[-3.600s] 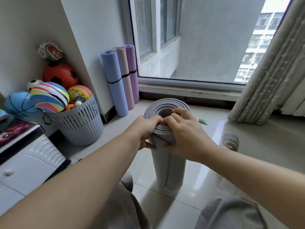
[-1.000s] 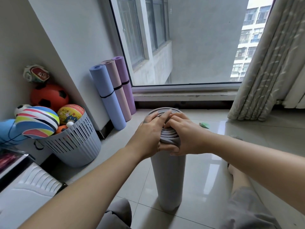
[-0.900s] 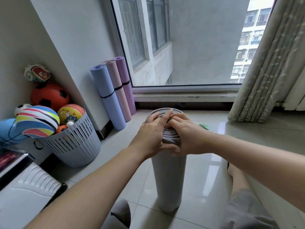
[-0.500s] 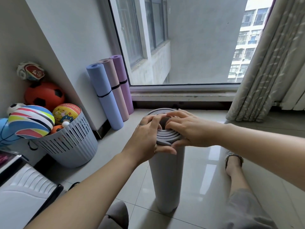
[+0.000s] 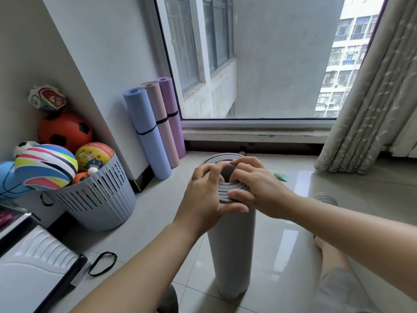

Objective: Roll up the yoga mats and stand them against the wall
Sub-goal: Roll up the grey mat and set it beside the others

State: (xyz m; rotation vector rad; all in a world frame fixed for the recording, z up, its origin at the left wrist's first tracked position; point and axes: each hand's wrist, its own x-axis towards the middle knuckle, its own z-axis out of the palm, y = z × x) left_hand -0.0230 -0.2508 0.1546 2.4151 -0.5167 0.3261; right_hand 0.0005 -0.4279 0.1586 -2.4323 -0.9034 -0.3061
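I have the grey rolled mat [image 5: 230, 256] standing upright on the tiled floor [image 5: 352, 190], in front of the window [image 5: 259, 64] and well apart from the wall [image 5: 101, 53]. My left hand [image 5: 200, 197] grips its top end, thumb across the near side and fingers [image 5: 212, 171] curled over the spiral rim. My right hand [image 5: 259, 188] grips the same end from the other side, fingertips hooked into the hollow core. Three banded mats, blue [image 5: 146, 136], pink [image 5: 161, 123] and purple [image 5: 172, 114], lean against the wall by the window. A loose black band [image 5: 102, 263] lies on the floor near the ball basket [image 5: 97, 199].
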